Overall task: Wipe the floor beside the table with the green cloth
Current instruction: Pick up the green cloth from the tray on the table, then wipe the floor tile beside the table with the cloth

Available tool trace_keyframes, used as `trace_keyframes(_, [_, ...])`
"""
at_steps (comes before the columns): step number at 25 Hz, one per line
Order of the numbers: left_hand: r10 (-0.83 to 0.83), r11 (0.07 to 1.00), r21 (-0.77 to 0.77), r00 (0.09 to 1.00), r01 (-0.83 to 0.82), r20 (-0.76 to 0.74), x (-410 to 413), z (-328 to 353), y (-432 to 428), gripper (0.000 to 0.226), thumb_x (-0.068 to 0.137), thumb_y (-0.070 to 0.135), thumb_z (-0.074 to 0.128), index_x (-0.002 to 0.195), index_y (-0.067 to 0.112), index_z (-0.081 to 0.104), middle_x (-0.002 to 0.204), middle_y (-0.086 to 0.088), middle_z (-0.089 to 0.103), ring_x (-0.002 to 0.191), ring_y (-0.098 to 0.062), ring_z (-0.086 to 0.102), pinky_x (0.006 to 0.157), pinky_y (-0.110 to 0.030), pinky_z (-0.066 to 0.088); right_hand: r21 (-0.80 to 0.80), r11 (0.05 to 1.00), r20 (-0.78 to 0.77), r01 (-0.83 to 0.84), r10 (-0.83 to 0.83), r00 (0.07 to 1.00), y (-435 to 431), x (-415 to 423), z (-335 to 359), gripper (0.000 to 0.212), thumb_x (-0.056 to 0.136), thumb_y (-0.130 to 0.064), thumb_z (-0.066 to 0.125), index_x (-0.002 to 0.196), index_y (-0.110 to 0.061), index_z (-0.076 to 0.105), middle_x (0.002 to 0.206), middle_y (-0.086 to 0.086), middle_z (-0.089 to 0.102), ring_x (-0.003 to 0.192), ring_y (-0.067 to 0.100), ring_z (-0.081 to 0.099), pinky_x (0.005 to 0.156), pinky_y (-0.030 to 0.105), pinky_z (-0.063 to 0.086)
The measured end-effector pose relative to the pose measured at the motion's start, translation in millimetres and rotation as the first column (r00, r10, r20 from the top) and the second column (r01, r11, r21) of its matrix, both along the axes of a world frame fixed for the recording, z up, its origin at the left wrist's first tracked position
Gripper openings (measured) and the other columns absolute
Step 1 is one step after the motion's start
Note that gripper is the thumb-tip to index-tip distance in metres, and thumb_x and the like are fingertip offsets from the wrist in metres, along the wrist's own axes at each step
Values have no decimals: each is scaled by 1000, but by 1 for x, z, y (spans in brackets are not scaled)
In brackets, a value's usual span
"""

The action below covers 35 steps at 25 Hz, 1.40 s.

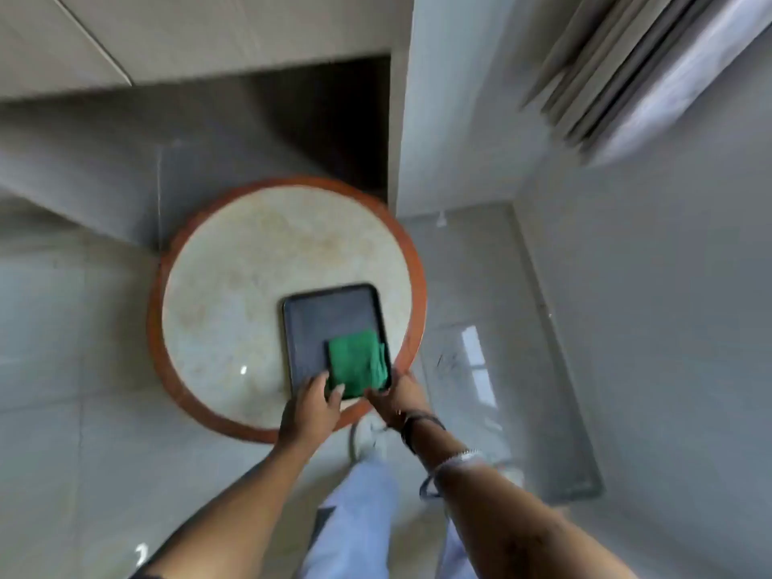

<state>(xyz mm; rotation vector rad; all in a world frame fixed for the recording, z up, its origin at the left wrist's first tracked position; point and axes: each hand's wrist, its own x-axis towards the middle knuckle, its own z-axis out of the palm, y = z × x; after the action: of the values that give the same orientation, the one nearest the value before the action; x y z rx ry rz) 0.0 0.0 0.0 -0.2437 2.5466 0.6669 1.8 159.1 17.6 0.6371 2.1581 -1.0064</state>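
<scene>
I'm seeing soft, even daylight with a bright window glare on the floor (476, 361). Whole frame's motion-blurred, edges bowed, deep shadow under the cabinet (334, 119).

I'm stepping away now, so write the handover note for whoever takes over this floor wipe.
Left hand: open, fingertips on the near edge of the green cloth, not gripping.
Right hand: open at the near right corner of the dark tray, holding nothing.
Cloth lies folded in the tray on the round table.
Done: nothing wiped.
Left: pick up cloth, wipe the floor beside the table.
</scene>
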Motion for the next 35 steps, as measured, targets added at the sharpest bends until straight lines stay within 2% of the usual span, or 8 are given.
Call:
trace_keyframes(3, [269,955,107,960,-277,80,-39,-49,5,45,87,28,65,121,0,57,99,-17,66,91,-30,63,80,-37,49,70,997,35,-35,33,999,-13,-31,-48,50,84,-41,65,117,-6,54,121,19,58,113,36,57,95,45,50])
trace_keyframes(10, [554,760,172,764,-626,332,-73,-102,21,12,71,13,73,75,3,68,73,-11,63,71,-22,58,63,-34,48,327,945,24,-20,13,1000,-33,-67,-87,40,81,-26,65,115,-8,55,121,13,59,114,34,56,91,42,46])
trace_keyframes(15, [539,715,278,759,-642,364,-59,-79,28,18,70,24,77,79,18,63,91,-13,73,84,-28,68,80,-42,55,-78,962,112,263,-253,961,-4,-58,-91,27,73,-24,68,97,-13,63,96,7,71,91,27,67,77,33,55])
trace_keyframes(19, [482,549,442,701,-709,526,-50,-44,68,17,80,21,72,92,13,64,89,-12,72,71,-20,69,61,-31,56,-525,646,235,555,-516,823,51,-37,-83,38,73,-9,73,111,-7,68,101,9,73,87,24,70,69,26,56])
trace_keyframes(22, [411,434,528,682,-730,605,-42,-33,110,26,82,14,70,104,3,60,92,-13,72,76,-21,71,65,-32,58,-680,417,383,602,-498,778,105,-17,-86,50,71,-10,70,120,-1,63,119,17,69,106,31,67,90,39,54])
trace_keyframes(27, [363,555,475,712,-683,601,-20,-79,189,32,77,14,77,98,3,55,93,-16,70,74,-21,69,59,-28,57,-746,259,472,613,-444,762,191,26,-125,45,85,-4,58,129,4,53,131,26,58,121,43,56,103,54,45])
trace_keyframes(31, [299,780,332,782,-531,548,3,-168,234,44,78,28,76,109,9,51,101,-11,65,85,-22,66,69,-33,55,-524,462,393,716,-614,684,243,52,-200,36,82,2,67,118,1,62,123,25,65,103,39,67,80,42,58])
trace_keyframes(35, [-157,986,114,911,122,380,2,-301,246,56,81,36,66,126,10,44,125,-15,55,114,-33,55,93,-39,45,47,808,54,587,-589,806,288,59,-320,26,77,-7,71,103,-12,70,98,15,75,75,27,66,64,33,56])
